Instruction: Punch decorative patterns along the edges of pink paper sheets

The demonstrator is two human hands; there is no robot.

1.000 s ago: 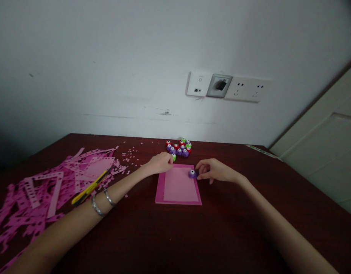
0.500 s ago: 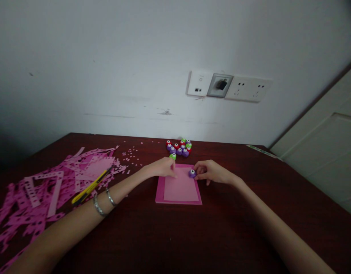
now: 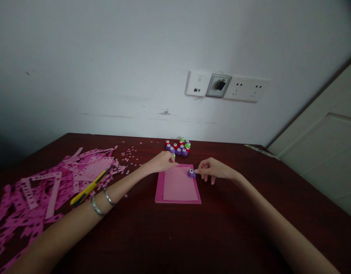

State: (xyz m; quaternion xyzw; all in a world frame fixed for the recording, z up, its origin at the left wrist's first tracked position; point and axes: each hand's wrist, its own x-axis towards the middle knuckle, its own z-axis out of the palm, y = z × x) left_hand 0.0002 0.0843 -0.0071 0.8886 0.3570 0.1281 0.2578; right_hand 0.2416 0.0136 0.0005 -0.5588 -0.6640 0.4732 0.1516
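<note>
A small purple craft punch [image 3: 192, 173] with a white round button sits at the right edge of a light pink sheet [image 3: 179, 186]. My right hand [image 3: 214, 169] holds its right side between thumb and forefinger, the other fingers curled loosely below. Under the light sheet lies a slightly larger, darker pink sheet [image 3: 160, 190]. My left hand [image 3: 164, 161] is at the far left corner of the sheets, its fingers drawn together. Right behind those fingers a green craft punch [image 3: 174, 156] is partly covered; whether they grip it is hidden.
Several red, purple and green craft punches [image 3: 178, 151] cluster near the wall. Punched pink paper strips [image 3: 54, 194] are heaped on the left, with a yellow utility knife [image 3: 90, 187] on them. Tiny cut-outs [image 3: 130, 154] are scattered alongside. A ruler-like strip [image 3: 261, 151] lies at far right.
My left hand has moved back from the light sheet towards the green craft punch. The right hand's grip has shifted slightly on the purple craft punch, its lower fingers opening out.
</note>
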